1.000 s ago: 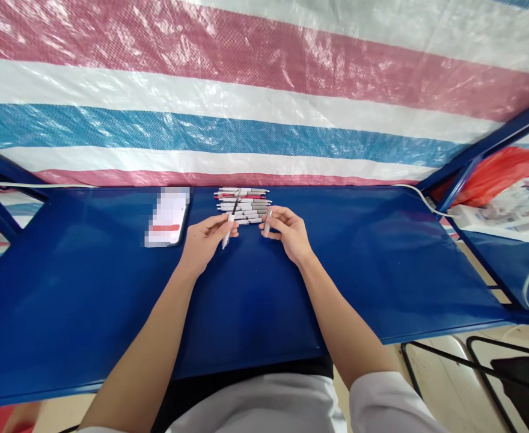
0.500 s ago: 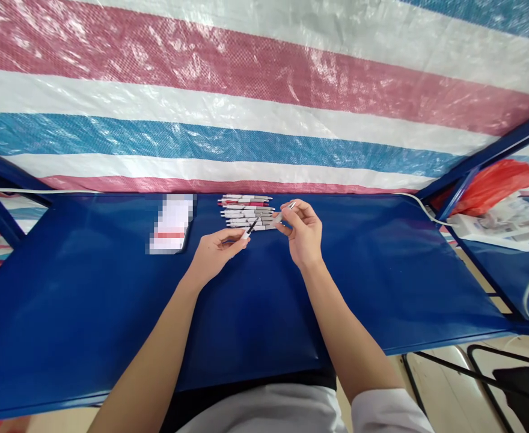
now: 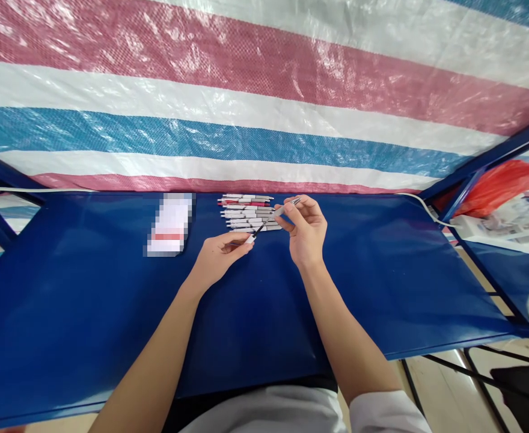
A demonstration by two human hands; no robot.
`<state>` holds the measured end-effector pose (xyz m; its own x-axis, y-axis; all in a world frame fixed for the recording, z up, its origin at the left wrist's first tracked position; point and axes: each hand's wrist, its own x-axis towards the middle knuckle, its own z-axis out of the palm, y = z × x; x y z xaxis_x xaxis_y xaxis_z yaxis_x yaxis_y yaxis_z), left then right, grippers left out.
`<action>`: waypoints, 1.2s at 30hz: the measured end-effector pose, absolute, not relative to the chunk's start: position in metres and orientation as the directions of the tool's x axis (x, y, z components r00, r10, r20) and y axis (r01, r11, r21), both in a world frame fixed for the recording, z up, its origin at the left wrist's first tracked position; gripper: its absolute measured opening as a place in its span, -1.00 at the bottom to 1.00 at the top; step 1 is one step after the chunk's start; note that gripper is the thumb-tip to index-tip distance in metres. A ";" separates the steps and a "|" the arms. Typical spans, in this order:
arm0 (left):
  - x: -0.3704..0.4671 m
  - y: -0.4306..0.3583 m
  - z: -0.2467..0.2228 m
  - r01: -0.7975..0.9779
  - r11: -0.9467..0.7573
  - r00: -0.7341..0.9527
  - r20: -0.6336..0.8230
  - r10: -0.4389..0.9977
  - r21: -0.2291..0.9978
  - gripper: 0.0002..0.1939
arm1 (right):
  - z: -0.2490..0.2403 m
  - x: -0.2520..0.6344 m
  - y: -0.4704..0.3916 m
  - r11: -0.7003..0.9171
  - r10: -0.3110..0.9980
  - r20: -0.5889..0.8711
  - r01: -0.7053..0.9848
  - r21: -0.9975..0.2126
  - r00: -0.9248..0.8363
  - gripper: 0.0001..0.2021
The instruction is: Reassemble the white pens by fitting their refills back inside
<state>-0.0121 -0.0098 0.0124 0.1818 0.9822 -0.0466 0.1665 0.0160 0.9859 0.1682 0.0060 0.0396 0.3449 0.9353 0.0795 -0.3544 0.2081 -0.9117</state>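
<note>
Grip of left hand (image 3: 214, 260) pinches white pen barrel (image 3: 249, 239), dark refill (image 3: 258, 230) pointing toward right grip (image 3: 308, 233), which pinches grey pen part (image 3: 279, 211); row of pens (image 3: 246, 214) on counter (image 3: 373, 270) just beyond both.

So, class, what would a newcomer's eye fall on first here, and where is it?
Probably the red, white and blue striped tarpaulin across the upper half. Then, at the centre, the left fingers hold a white pen part, its dark refill pointing toward the grey pen barrel in the right fingers, near a row of pens. A bright red plastic bag stands out at the far right.
</note>
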 end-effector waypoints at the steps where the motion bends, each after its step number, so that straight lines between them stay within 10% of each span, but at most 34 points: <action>1: -0.012 -0.010 0.013 0.167 0.014 0.183 -0.045 0.982 0.986 -0.61 | 0.039 0.168 0.006 0.211 0.937 0.086 -0.349 -0.913 0.340 -0.74; 20: -0.005 -0.010 0.007 0.381 -0.317 0.259 0.229 0.938 0.869 -0.69 | 0.017 0.168 -0.008 0.066 0.994 0.026 -0.396 -0.916 0.105 -0.74; 28: 0.001 0.003 0.021 0.290 -0.036 0.354 -0.073 0.932 0.956 -0.66 | 0.009 0.187 -0.004 0.074 0.986 0.001 -0.434 -0.898 0.168 -0.70; 36: 0.009 0.001 0.008 0.151 0.017 0.331 -0.067 0.941 0.988 -0.68 | 0.003 0.187 -0.003 0.069 0.983 -0.013 -0.431 -0.900 0.186 -0.71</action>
